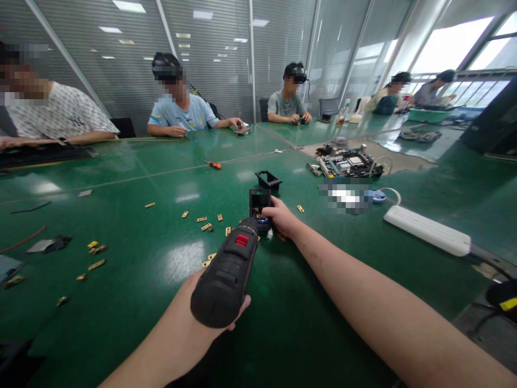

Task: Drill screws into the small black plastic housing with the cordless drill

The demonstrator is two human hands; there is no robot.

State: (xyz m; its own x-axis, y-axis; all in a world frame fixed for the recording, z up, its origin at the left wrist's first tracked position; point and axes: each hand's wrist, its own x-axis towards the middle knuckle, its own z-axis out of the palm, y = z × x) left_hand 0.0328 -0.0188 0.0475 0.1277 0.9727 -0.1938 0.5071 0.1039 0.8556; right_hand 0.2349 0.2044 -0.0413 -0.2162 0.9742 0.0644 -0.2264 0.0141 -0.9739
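Observation:
My left hand [196, 302] is wrapped round the grip of a black cordless drill [222, 269] with a red switch on top. The drill points away from me, its front end at a small black plastic box [258, 200]. My right hand [281, 216] is closed on the right side of that box, whose open face shows brass-coloured parts inside. The drill hides its bit and the box's lower left. Just behind stands a black rectangular frame [268, 180]. Several small brass plates [205, 226] lie to the left of the box, and another brass plate [300, 208] lies right of my hand.
An orange screwdriver [215, 165] lies farther back on the green table [133, 231]. To the right are a circuit board [351, 161] and a white power strip [427, 230]. Brass pieces and a red wire [24, 241] lie at left. Several people sit along the far side.

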